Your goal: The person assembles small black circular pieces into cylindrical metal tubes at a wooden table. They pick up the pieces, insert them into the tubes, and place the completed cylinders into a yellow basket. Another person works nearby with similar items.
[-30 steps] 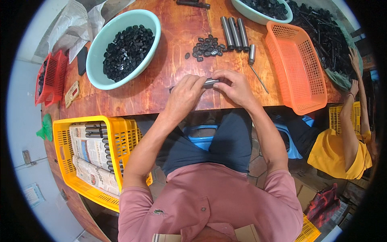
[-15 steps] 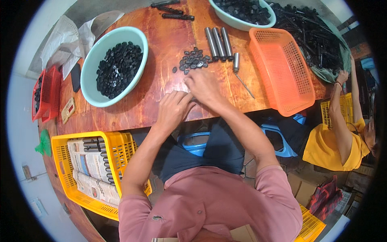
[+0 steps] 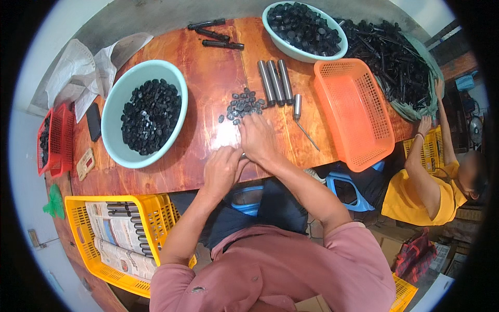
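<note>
My left hand point(image 3: 223, 169) is closed close to the table's front edge. A short bit of a grey metal-looking piece point(image 3: 243, 155) shows at its fingertips, the rest hidden in the hand. Right beside it, my right hand point(image 3: 258, 139) lies with bent fingers against the near edge of a loose pile of small black oval caps point(image 3: 240, 105); what those fingers hold is hidden. Beyond it stand three dark tubes with silver ends point(image 3: 274, 83) in a row. To their right lies a thin-shafted tool with a metal handle point(image 3: 297, 107).
A pale green basin point(image 3: 107, 127) of black caps stands left, another basin point(image 3: 267, 26) at the back. An orange basket point(image 3: 358, 165) is on the right. A yellow crate point(image 3: 150, 205) with tubes on newspaper is at lower left. A co-worker in yellow point(image 3: 416, 200) handles a green sack point(image 3: 423, 112).
The view has tilted, so the tabletop sits lower in the picture. My hands stay close together near the caps. The grey piece at my left fingertips now shows more clearly.
</note>
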`<state>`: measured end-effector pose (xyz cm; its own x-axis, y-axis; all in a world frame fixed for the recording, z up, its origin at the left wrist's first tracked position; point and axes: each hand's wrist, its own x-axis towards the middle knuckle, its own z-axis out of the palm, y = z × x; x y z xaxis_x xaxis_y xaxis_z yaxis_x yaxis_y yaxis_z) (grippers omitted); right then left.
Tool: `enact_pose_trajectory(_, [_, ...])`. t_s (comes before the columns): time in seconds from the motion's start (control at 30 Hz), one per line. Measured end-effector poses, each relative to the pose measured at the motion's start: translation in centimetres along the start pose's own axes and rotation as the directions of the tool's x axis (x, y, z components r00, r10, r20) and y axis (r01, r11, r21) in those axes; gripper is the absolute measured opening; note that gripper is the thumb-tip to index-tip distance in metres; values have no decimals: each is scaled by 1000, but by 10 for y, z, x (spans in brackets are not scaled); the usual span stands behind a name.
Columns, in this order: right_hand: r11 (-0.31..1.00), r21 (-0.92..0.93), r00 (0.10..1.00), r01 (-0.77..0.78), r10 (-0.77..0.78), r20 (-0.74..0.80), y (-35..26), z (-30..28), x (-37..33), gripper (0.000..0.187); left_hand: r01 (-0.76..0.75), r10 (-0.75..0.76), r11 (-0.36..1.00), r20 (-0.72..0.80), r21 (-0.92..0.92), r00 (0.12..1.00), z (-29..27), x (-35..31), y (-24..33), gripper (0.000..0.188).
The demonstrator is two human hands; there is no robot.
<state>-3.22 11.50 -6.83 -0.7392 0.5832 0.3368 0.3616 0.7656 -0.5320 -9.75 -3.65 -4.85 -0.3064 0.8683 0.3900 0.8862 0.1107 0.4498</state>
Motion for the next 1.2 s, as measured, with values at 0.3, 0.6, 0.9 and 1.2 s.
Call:
enact_pose_trajectory(0.3, [999,-24,1000,-29,29,-10,8,7,-6,13,-32,33,998,-20,47,999,8,-3,4,32])
enact_pose_trajectory(0.6, [833,535,934,-141,291,-206,13,-9,-4,26,149,-158,975,-45,-166,986,3,10,2,35])
enact_pose_trajectory(0.9, [863,487,963,-134,230,-143,12,-5,-13,32,587,-587,223,374,-778,718,-36,-27,43,21])
enact_pose_trajectory(1.2, [894,436,977,-103,173,-123,15,0,-12,31,534,-601,37,408,-845,687,-37,-47,31,25])
